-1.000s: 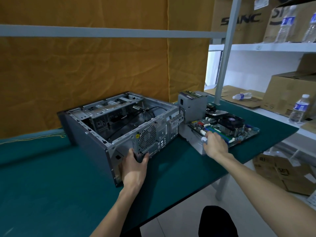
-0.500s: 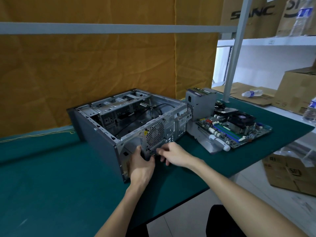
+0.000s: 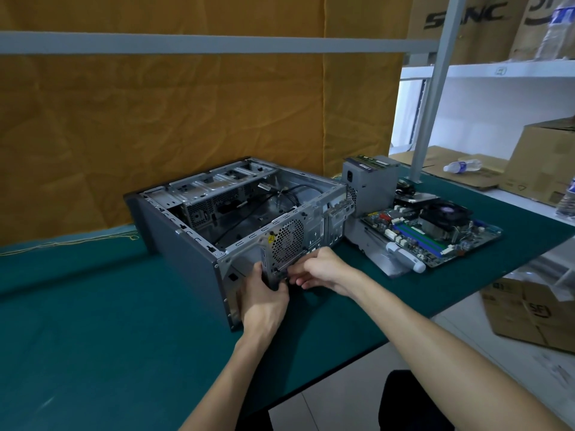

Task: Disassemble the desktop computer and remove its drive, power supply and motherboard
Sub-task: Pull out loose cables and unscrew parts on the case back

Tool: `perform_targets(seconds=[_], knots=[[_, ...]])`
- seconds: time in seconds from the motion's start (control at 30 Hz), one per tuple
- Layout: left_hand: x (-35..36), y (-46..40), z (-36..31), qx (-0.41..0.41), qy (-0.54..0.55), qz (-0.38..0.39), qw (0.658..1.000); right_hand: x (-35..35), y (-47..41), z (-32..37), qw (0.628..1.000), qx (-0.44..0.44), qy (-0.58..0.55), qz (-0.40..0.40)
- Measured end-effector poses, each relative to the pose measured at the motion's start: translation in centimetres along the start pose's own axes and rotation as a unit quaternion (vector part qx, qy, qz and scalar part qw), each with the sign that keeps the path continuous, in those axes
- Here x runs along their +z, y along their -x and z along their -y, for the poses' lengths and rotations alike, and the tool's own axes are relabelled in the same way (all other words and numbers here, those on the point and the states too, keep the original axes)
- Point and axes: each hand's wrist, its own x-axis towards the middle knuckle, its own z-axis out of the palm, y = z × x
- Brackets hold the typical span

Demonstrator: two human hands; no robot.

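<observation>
- Table (image 3: 93, 321): green-covered; carries all items listed.
- Computer case (image 3: 186, 262): lies on its side, open face up, interior stripped to cables.
- Motherboard (image 3: 435, 234): flat on table, right of case, cooler fan fitted.
- Power supply (image 3: 370, 185): upright, between case and motherboard, touching neither hand.
- Left hand (image 3: 264, 303): grip curled round lower edge of case rear panel, below fan grille.
- Right hand (image 3: 320, 269): fingers pinching at same panel; what they hold cannot be told.

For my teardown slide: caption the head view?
Both hands work at the emptied case's rear panel; motherboard and power supply sit beside it.
</observation>
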Motion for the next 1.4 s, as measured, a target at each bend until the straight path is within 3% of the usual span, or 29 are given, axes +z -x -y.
perform_targets(seconds=[0.3,0.43,0.6,0.97,1.13,1.4], knots=[[0.0,-0.1,0.2,-0.006,-0.030,0.004,1.000,0.0,-0.4,0.9,0.995,0.071,-0.076,0.006],[0.1,-0.1,0.4,-0.009,0.017,0.015,1.000,-0.4,-0.1,1.2,0.988,0.117,-0.037,0.091],[0.0,-0.1,0.3,-0.012,0.052,0.013,0.998,-0.9,0.0,1.4,0.985,0.112,-0.016,0.130],[-0.2,0.0,0.3,0.009,0.029,0.017,0.999,-0.9,-0.5,1.3,0.977,0.151,-0.113,0.096],[-0.2,0.0,0.4,0.012,0.026,0.014,0.999,-0.9,-0.7,1.2,0.981,0.154,-0.079,0.092],[0.0,0.0,0.3,0.002,0.027,0.018,0.999,-1.4,-0.3,1.2,0.975,0.140,-0.065,0.157]])
